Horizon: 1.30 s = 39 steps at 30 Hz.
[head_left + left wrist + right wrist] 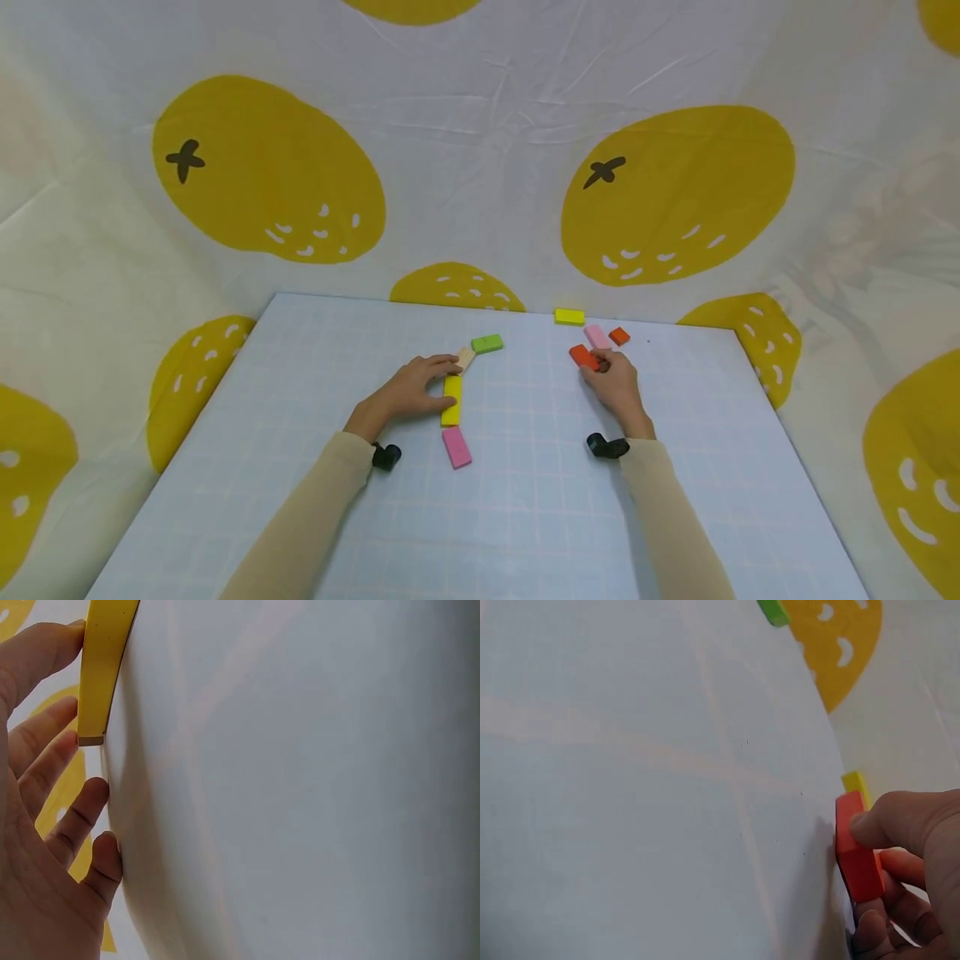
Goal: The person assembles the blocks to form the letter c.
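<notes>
In the head view, my left hand reaches over a yellow block, its thumb touching that block's side. The fingertips lie by a plain wooden block. From the left wrist, the thumb of my left hand meets the yellow block, and the other fingers are spread loosely. My right hand pinches an orange-red block between thumb and fingers, shown closer in the right wrist view as the red-looking block. A pink block lies below the yellow one, and a green block beyond the wooden one.
Near the back edge of the pale gridded table lie another yellow block, a light pink block and a small orange block. A white cloth with yellow fruit prints hangs behind and beside the table.
</notes>
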Available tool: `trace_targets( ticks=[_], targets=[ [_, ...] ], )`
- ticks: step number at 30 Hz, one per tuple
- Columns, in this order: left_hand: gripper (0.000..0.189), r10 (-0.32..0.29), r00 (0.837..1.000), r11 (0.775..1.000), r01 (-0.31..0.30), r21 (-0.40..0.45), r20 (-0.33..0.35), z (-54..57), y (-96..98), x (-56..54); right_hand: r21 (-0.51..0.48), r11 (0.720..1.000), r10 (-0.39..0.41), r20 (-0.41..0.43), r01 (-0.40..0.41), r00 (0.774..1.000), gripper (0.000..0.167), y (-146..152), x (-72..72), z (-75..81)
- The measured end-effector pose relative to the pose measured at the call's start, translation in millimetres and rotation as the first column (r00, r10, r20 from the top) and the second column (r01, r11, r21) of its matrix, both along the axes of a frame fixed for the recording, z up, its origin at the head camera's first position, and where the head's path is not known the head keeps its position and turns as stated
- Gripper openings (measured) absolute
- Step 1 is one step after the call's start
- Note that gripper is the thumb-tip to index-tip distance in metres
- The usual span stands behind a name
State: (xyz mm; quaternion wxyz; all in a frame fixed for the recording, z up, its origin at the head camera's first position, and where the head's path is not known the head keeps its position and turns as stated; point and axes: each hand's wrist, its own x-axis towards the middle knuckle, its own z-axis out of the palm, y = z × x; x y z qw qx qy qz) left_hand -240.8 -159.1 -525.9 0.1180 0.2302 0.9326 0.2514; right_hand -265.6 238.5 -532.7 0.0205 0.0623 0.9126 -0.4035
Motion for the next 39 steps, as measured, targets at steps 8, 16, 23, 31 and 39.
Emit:
trace_targets(
  ticks=[8, 16, 23, 31, 39],
  targets=[
    [0.057, -0.009, 1.000, 1.000, 0.009, -0.001, -0.006, -0.2, 0.0, -0.2, 0.051, 0.996, 0.075, -0.021, -0.073, 0.997, 0.046, -10, 10.7, 0.5],
    [0.058, -0.007, 1.000, 1.000, 0.007, -0.005, -0.010, -0.7, 0.7, 0.0, 0.041, 0.990, 0.135, -0.043, -0.133, 0.990, 0.044, -25, 27.7, 6.7],
    [0.058, 0.012, 1.000, 1.000, -0.012, 0.003, 0.011, 1.6, 0.6, 2.3, 0.027, 0.978, 0.210, -0.089, -0.209, 0.974, 0.041, -43, 44.1, 15.2],
    [0.057, -0.010, 1.000, 1.000, 0.010, 0.003, -0.008, -0.2, 0.7, 1.6, 0.045, 0.960, 0.281, -0.159, -0.277, 0.946, 0.037, -56, 68.8, 20.2],
    [0.059, -0.019, 0.999, 1.000, 0.019, -0.005, -0.029, -2.9, -0.6, -1.0, 0.022, 0.958, 0.286, -0.152, -0.286, 0.946, 0.035, -67, 89.7, 20.4]
  ],
)
